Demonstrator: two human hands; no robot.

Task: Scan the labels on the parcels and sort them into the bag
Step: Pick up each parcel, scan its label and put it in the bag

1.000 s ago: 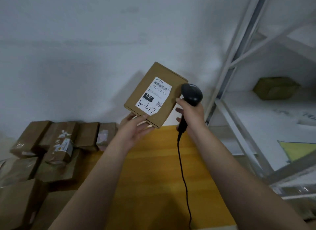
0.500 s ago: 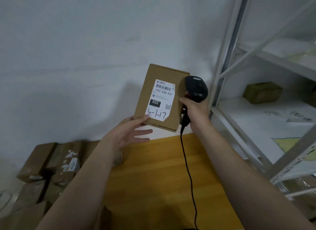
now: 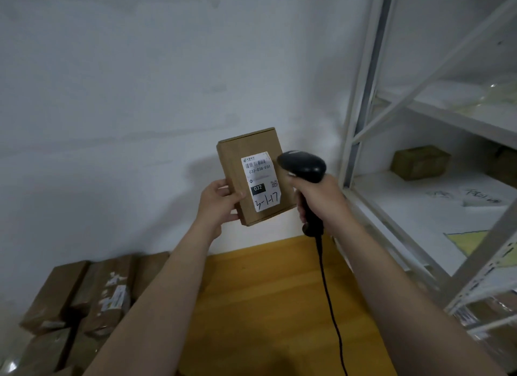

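A small brown cardboard parcel (image 3: pixel 237 163) is held upright in front of the white wall, its white label (image 3: pixel 260 179) with a barcode and handwriting facing me. My left hand (image 3: pixel 221 202) grips its lower left edge, thumb on the front. Just right of the parcel, my right hand (image 3: pixel 319 199) is closed around the handle of a black barcode scanner (image 3: pixel 303 165), whose head sits beside the label's top right. The scanner's black cable (image 3: pixel 327 291) hangs down over the table. No bag is in view.
A yellow wooden table (image 3: pixel 265 305) lies below. Several taped brown parcels (image 3: pixel 84 297) are piled at its left against the wall. A white metal shelf rack (image 3: pixel 419 207) stands close on the right, with a brown box (image 3: pixel 419 163) and papers on one shelf.
The parcel turned from tilted to upright, and my left hand shifted from under it to its left edge. The scanner stayed beside it. The view has tilted upward.
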